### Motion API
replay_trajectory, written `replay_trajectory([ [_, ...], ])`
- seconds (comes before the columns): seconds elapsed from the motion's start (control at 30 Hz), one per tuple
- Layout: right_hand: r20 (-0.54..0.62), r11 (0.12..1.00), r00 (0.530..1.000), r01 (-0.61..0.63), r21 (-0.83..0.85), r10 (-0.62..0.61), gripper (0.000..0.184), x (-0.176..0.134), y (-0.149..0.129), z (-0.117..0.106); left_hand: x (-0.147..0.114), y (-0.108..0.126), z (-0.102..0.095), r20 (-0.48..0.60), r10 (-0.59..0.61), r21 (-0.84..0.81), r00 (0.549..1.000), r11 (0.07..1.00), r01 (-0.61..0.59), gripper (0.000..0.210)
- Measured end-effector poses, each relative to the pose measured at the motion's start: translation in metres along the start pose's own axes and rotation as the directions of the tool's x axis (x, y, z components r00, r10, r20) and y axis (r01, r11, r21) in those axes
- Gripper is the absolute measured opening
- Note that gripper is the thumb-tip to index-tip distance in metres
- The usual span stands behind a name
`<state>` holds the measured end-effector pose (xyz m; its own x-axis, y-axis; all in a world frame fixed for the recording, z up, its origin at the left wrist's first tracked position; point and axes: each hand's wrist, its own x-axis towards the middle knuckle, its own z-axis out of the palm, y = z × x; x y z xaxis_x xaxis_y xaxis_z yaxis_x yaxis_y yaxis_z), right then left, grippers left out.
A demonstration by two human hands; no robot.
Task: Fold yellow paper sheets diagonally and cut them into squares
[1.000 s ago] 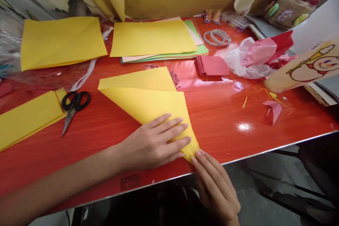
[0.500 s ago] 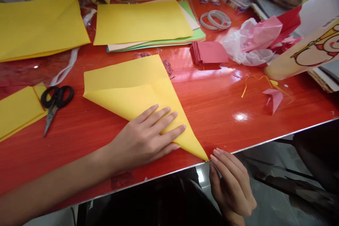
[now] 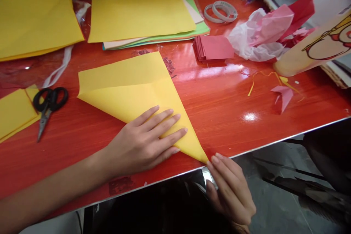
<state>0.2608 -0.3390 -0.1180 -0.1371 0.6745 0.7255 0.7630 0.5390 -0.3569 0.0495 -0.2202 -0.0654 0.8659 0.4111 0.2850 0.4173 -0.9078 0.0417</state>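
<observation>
A sheet of yellow paper lies on the red table, its lower side folded over diagonally and narrowing to a sharp point near the table's front edge. My left hand rests flat on the folded part, fingers spread. At the pointed corner is my right hand, its outstretched fingertips touching the tip. The right thumb hangs lower, apart from the fingers, beyond the table edge. Black-handled scissors lie to the left, partly over smaller yellow paper pieces.
Behind the sheet are a stack of coloured paper and another yellow stack. Red paper squares, tape rolls, crumpled tissue paper and a pink scrap sit to the right. The table's pale front edge runs diagonally.
My right fingertips have come onto the paper's pointed tip, and the right thumb has dropped away from it. My left hand stays flat on the sheet. The whole view has shifted slightly.
</observation>
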Motion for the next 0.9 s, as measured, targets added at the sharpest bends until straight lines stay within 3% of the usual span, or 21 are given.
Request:
replay_trajectory([
  [0.13, 0.057, 0.998, 0.997, 0.061, 0.007, -0.061, 0.018, 0.0024, -0.0007, 0.0053, 0.0009, -0.0011, 0.0000, 0.028, 0.014, -0.019, 0.999, 1.000, -0.013, 0.037],
  [0.9, 0.033, 0.999, 0.999, -0.027, 0.028, 0.026, 0.029, -0.0019, -0.0023, 0.0095, 0.0018, -0.0012, 0.0038, 0.096, -0.011, -0.051, 0.995, 0.999, 0.016, 0.044],
])
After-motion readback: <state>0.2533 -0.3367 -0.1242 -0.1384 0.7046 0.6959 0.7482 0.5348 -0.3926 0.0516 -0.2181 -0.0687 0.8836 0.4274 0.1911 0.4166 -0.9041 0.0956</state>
